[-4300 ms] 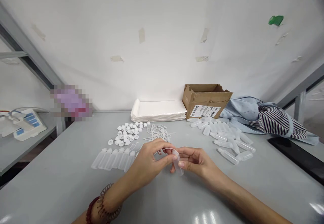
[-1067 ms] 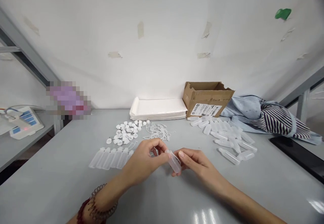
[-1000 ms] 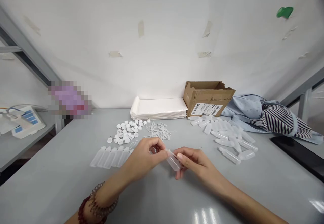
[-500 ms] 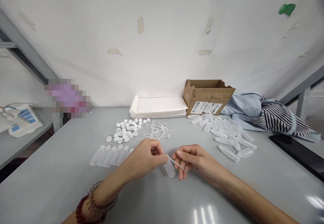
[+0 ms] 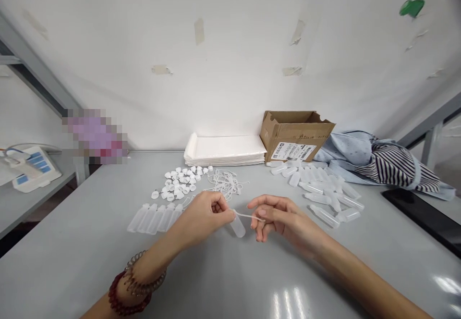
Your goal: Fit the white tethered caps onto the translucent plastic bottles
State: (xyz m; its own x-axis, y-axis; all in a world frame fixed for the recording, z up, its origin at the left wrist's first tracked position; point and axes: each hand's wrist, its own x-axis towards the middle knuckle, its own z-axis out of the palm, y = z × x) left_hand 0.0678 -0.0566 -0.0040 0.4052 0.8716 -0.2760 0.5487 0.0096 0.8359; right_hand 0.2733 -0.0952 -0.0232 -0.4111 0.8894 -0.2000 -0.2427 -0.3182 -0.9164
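Observation:
My left hand (image 5: 214, 215) is closed around the neck end of a translucent plastic bottle (image 5: 238, 226), which hangs tilted above the table. From that neck a thin white cord (image 5: 248, 216) stretches to my right hand (image 5: 279, 220), where thumb and fingers pinch its far end. Left of my left hand, several similar bottles (image 5: 151, 218) lie side by side in a row. Beyond them is a heap of small white caps (image 5: 180, 183). A tangle of white cords (image 5: 226, 183) lies behind my left hand.
More loose bottles (image 5: 324, 191) are scattered at the right. Behind stand a stack of white padded envelopes (image 5: 226, 151) and an open cardboard box (image 5: 297, 136). Bundled cloth (image 5: 392, 163) and a black phone-like slab (image 5: 425, 220) lie far right. A white device (image 5: 36, 167) sits on the left side table.
My right hand has turned and its fingers have closed on the cord's end, which is now pulled nearly level. The bottle in my left hand has shifted slightly up and left in the view.

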